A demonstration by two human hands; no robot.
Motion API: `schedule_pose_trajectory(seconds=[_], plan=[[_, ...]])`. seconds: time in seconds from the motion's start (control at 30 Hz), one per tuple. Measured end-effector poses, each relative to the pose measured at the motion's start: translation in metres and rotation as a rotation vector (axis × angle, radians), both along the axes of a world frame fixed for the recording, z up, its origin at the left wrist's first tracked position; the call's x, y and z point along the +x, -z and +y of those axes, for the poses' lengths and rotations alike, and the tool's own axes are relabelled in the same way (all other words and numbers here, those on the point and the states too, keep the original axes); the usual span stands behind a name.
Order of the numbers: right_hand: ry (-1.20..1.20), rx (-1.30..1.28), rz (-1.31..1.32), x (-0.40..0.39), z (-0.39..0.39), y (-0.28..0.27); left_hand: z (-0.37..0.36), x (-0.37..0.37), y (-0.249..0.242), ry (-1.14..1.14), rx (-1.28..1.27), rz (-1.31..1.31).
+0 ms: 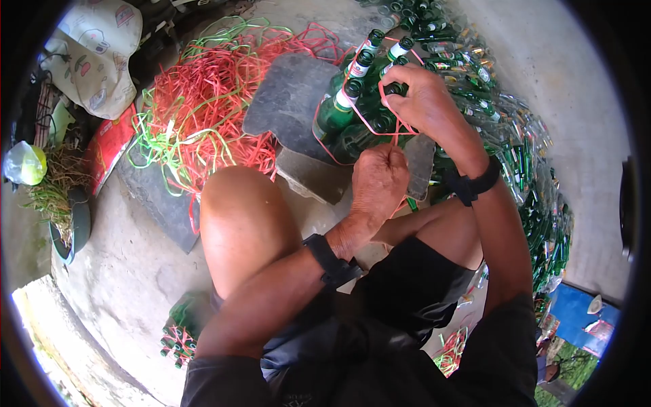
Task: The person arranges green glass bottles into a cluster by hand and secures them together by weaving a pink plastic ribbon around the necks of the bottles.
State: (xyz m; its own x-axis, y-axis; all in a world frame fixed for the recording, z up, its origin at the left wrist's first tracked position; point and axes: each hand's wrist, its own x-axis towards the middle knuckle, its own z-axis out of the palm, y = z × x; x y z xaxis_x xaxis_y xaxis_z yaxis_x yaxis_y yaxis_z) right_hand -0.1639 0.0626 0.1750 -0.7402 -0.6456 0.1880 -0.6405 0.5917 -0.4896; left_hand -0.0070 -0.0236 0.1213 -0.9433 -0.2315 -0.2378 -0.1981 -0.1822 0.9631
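A cluster of green glass bottles [334, 115] stands upright in front of me, with a pink plastic strap [364, 121] looped around it and crossing over the necks. Low at the bundle's near side, my left hand [380, 178] is closed in a fist on the strap. My right hand [422, 100] is above the bottles on the right, thumb and fingers pinched on a strand of the same strap beside a bottle neck. Part of the bundle is hidden behind both hands. Beneath and beside the bottles are dark flat slabs [288, 95].
A tangled heap of red and green straps [203, 102] lies left of the slabs. Many loose green bottles [522, 149] are piled along the right. Another tied bottle bundle [180, 339] is at lower left. A potted plant [71, 210] stands at far left.
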Motion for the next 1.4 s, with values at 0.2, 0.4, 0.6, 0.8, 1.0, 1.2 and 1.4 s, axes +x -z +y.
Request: schedule_pose_trajectory(seconds=[0.2,0.4,0.6,0.8,1.0,1.2,1.4], plan=[[-0.074,0.061,0.042,-0.010,-0.003,-0.001,0.000,0.017,0.004,0.064,-0.073,0.116],[0.072,0.118,-0.287,-0.003,-0.008,-0.016,-0.008,0.021,0.009,0.105,-0.135,0.078],[-0.061,0.081,-0.172,-0.001,0.002,-0.011,-0.011,0.022,0.017,0.152,-0.176,0.076],[-0.061,-0.060,-0.087,0.000,0.007,-0.001,-0.009,0.021,0.021,0.185,-0.172,0.052],[-0.129,-0.092,0.019,-0.002,0.006,0.002,-0.005,0.020,0.023,0.177,-0.184,0.047],[-0.190,0.069,0.083,-0.005,0.002,-0.010,-0.004,0.020,0.017,0.181,-0.214,0.069],[-0.216,0.034,0.060,0.004,0.006,-0.010,-0.009,0.024,0.011,0.161,-0.259,0.136]])
